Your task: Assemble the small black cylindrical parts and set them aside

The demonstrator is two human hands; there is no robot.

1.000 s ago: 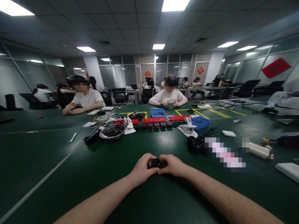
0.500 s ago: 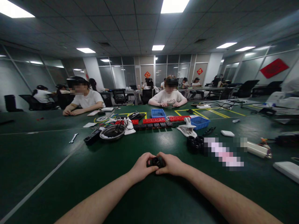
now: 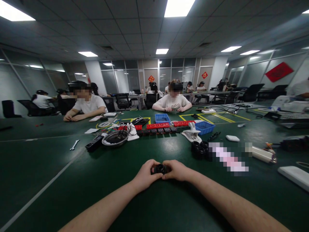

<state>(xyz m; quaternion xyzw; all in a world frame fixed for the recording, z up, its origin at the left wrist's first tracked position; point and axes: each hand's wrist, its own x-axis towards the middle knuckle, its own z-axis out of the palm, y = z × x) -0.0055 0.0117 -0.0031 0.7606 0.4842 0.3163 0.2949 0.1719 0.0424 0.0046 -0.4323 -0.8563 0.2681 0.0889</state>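
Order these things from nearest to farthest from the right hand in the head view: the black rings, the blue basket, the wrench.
From the right hand:
1. Black rings, just ahead, slightly right.
2. Blue basket, farther back, right of centre.
3. Wrench, far across on the left.

Open-plan office used as assembly workroom. Grid ceiling with panel lights (image 3: 178,6), glass partition walls (image 3: 166,72), black office chairs (image 3: 251,91). Long green tables (image 3: 48,154) strewn with red power strips (image 3: 158,125), blue bins (image 3: 162,118), wrench (image 3: 74,144), cables. Seated people in white shirts (image 3: 172,102) work at tables.
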